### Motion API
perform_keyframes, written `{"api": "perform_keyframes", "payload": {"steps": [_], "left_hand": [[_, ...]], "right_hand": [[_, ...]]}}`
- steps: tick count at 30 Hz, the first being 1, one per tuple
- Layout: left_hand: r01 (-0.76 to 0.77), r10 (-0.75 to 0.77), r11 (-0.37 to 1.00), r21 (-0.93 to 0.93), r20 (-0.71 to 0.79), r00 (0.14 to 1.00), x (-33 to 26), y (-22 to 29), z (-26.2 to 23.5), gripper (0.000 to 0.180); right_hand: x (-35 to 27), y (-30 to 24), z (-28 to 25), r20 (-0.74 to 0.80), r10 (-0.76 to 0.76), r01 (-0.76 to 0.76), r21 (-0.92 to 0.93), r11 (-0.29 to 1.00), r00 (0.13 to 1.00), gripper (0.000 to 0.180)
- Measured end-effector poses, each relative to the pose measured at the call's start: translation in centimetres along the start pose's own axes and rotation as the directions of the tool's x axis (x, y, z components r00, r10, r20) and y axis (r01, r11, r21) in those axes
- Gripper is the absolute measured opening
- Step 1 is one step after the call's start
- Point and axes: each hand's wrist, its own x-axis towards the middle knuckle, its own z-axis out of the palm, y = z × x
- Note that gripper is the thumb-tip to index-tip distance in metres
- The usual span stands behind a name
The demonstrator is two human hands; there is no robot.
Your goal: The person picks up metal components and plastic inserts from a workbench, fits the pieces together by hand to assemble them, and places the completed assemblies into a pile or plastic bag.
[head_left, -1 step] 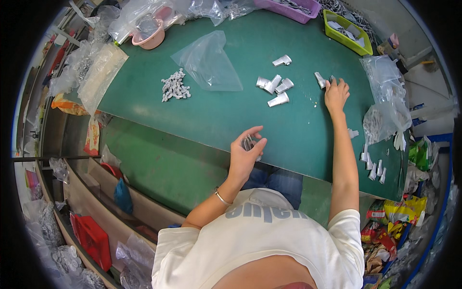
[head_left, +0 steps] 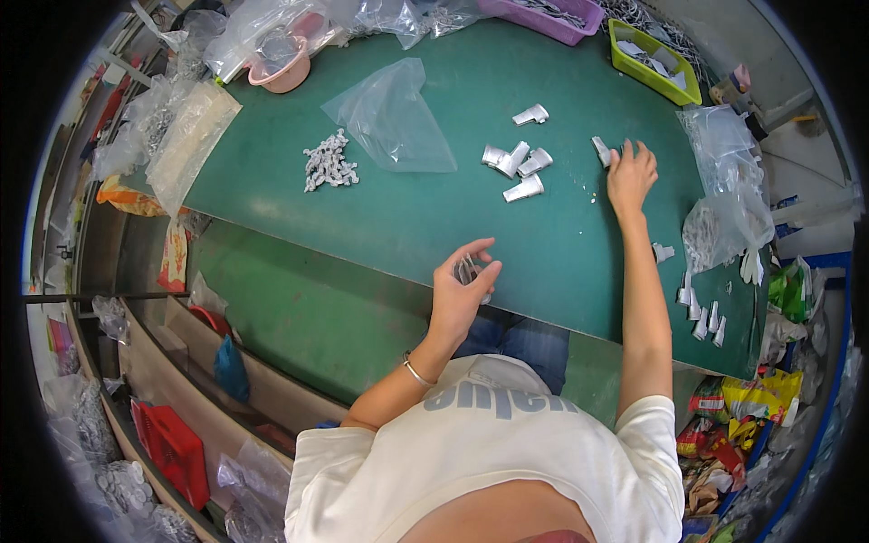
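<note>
My left hand (head_left: pixel 460 285), near the table's front edge, curls around several shiny silvery pieces (head_left: pixel 466 270), partly hidden by the fingers. My right hand (head_left: pixel 632 179) is stretched out over the right side of the table, its fingers apart. Beside its thumb lies a silver tube-like metal part (head_left: pixel 600 151); whether they touch I cannot tell. Left of it lie a loose cluster of similar silver parts (head_left: pixel 517 158) and a single silver part (head_left: pixel 530 115). Another silver piece (head_left: pixel 663 252) shows next to my right forearm.
On the green table (head_left: pixel 407 217) sit a pile of small grey pieces (head_left: pixel 329 163) and a clear plastic bag (head_left: pixel 398 118). A pink bowl (head_left: pixel 281 71), a purple basket (head_left: pixel 566 29) and a yellow-green basket (head_left: pixel 652 63) line the far edge. More silver parts (head_left: pixel 700 312) stand at right.
My right hand has shifted slightly left. More of the silver piece beside my right forearm now shows. My left hand stays where it was.
</note>
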Motion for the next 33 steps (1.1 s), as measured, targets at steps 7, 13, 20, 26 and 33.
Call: {"api": "perform_keyframes", "payload": {"steps": [7,13,20,26,33], "left_hand": [[0.047,-0.047,0.999,-0.002,0.05,0.998,-0.4,0.2,1.1,0.03],[0.029,-0.028,0.999,-0.022,0.062,0.998,-0.6,0.1,0.4,0.03],[-0.041,0.055,0.996,-0.079,0.191,0.98,-0.6,1.9,1.8,0.041],[-0.21,0.177,0.977,0.015,0.486,0.856,-0.8,4.4,1.6,0.036],[-0.367,0.28,0.927,0.079,0.506,0.816,-1.2,5.0,1.3,0.027]], "right_hand": [[-1.4,-6.4,0.6,0.134,-0.446,0.38,0.344,0.858,0.885,0.033],[-2.7,-5.7,-3.4,0.359,-0.064,-0.167,0.577,0.8,0.931,0.015],[-8.6,-8.8,-12.6,0.451,-0.572,-0.727,0.479,-0.492,0.685,0.034],[-11.3,-10.2,-13.9,0.265,-0.775,-0.818,0.225,-0.529,0.574,0.047],[-11.7,-11.2,-15.3,0.346,-0.726,-0.803,0.199,-0.562,0.594,0.043]]}}
